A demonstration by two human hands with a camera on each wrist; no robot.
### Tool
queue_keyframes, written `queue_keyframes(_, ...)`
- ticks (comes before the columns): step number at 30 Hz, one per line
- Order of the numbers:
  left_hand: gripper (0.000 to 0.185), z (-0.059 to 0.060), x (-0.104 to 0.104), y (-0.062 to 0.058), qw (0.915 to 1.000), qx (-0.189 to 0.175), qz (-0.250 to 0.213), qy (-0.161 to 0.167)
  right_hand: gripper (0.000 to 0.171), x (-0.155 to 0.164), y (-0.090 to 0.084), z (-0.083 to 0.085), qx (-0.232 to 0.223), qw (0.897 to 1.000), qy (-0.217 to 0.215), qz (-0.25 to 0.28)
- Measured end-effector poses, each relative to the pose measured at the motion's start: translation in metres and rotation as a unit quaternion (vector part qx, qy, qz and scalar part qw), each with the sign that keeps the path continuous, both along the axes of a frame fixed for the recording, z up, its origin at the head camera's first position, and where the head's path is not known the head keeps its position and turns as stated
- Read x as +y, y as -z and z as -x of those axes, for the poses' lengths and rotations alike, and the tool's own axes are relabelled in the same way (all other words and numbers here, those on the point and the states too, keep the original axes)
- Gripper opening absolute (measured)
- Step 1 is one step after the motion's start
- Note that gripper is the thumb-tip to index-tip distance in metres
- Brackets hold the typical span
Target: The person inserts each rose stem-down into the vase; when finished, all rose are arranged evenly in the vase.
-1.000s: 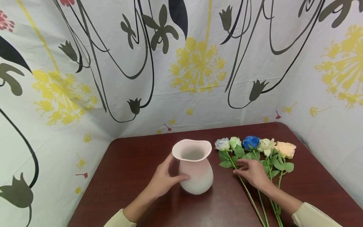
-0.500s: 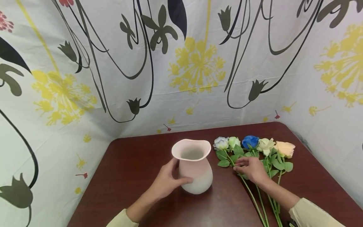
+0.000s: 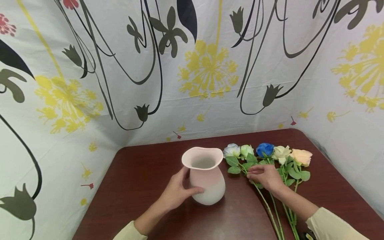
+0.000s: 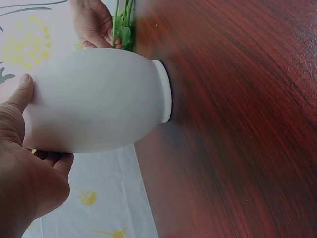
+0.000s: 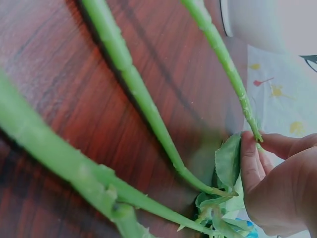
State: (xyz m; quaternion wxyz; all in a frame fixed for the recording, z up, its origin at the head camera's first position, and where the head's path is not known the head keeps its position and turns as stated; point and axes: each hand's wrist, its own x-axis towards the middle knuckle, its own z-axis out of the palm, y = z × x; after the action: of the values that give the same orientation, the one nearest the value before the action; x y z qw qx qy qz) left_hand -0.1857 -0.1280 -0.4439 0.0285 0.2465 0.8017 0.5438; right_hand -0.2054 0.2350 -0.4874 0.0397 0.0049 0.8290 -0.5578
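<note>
Pale pink vase (image 3: pixel 206 176) stands upright near the middle of the dark red desk (image 3: pixel 144 180), mouth open upward. Left hand (image 3: pixel 175 191) grips its left side, thumb across the near belly, fingers curled behind. Just right of the vase lie five artificial roses in a row, heads far, stems near: pale blue rose (image 3: pixel 231 150), green rose (image 3: pixel 246 150), blue rose (image 3: pixel 265 149), white rose (image 3: pixel 280 152), peach rose (image 3: pixel 301 156). Right hand (image 3: pixel 265 176) rests over the leaves, grip pinching the stem (image 5: pixel 225 59) of the leftmost rose. Flower-printed cloth (image 3: pixel 207 70) hangs behind the desk.
</note>
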Motion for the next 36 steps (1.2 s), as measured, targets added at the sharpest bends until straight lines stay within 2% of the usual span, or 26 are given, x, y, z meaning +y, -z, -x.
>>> queue_keyframes(7,0.086,0.001,0.0,0.001,1.0,-0.001,0.002,-0.002,0.031,0.001,-0.006,-0.001,-0.003,1.0,-0.007,0.021)
queue_keyframes(12,0.086,0.001,-0.001,0.001,1.0,0.0,0.004,-0.004,0.032,0.001,-0.015,-0.003,-0.018,0.998,-0.012,0.055)
queue_keyframes(21,0.088,0.002,-0.001,0.002,0.9999,0.013,0.004,-0.001,0.038,0.003,-0.043,-0.004,-0.052,0.994,-0.018,0.093)
queue_keyframes(25,0.088,0.002,0.0,0.001,0.9999,0.011,0.005,0.0,0.04,0.006,-0.056,-0.006,-0.047,0.995,-0.018,0.091)
queue_keyframes(31,0.088,0.002,0.0,0.001,0.9999,0.011,0.009,-0.003,0.044,0.013,-0.075,-0.008,-0.034,0.998,-0.009,0.058)
queue_keyframes(36,0.089,0.002,-0.001,0.001,0.9999,0.01,0.01,-0.004,0.044,0.015,-0.087,-0.01,-0.018,0.996,-0.006,0.084)
